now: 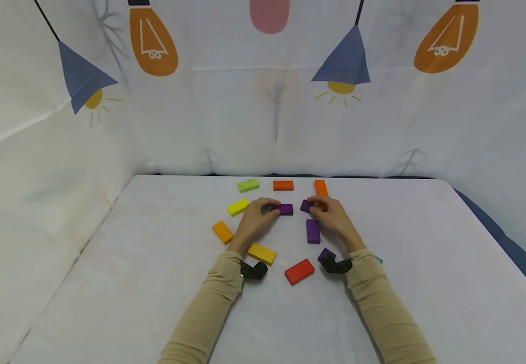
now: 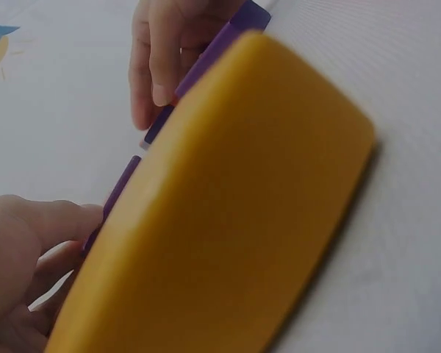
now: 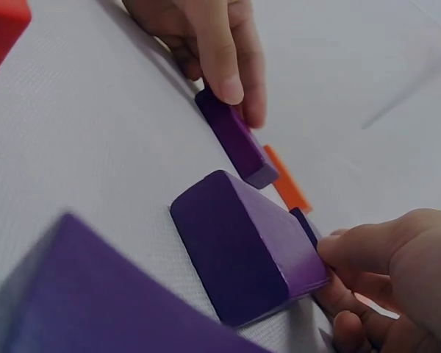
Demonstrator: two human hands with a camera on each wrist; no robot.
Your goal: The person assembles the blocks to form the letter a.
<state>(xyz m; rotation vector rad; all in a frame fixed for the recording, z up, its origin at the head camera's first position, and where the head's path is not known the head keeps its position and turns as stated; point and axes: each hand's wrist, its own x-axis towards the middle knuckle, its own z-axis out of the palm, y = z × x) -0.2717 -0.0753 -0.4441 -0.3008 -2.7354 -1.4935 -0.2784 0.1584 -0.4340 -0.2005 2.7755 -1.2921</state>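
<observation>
In the head view my left hand [image 1: 255, 218] pinches the left end of a purple block [image 1: 286, 209] lying sideways on the table. Across a small gap, my right hand [image 1: 331, 215] pinches a dark purple block [image 1: 306, 206] between thumb and fingers. Just below that one lies another purple block [image 1: 313, 231], apart from the hands. The right wrist view shows the left hand's fingers [image 3: 224, 73] on top of its block [image 3: 239, 140], while the right thumb [image 3: 360, 250] presses the dark block's edge. A yellow block [image 2: 213, 191] covers much of the left wrist view.
Around the hands lie a lime block [image 1: 248, 185], a yellow block [image 1: 237, 207], orange blocks [image 1: 223, 232] [image 1: 283, 185] [image 1: 320, 187] and a red block [image 1: 299, 272]. A purple block [image 1: 326, 254] sits by the right wrist camera. A teal block [image 1: 379, 260] is mostly hidden behind the right sleeve.
</observation>
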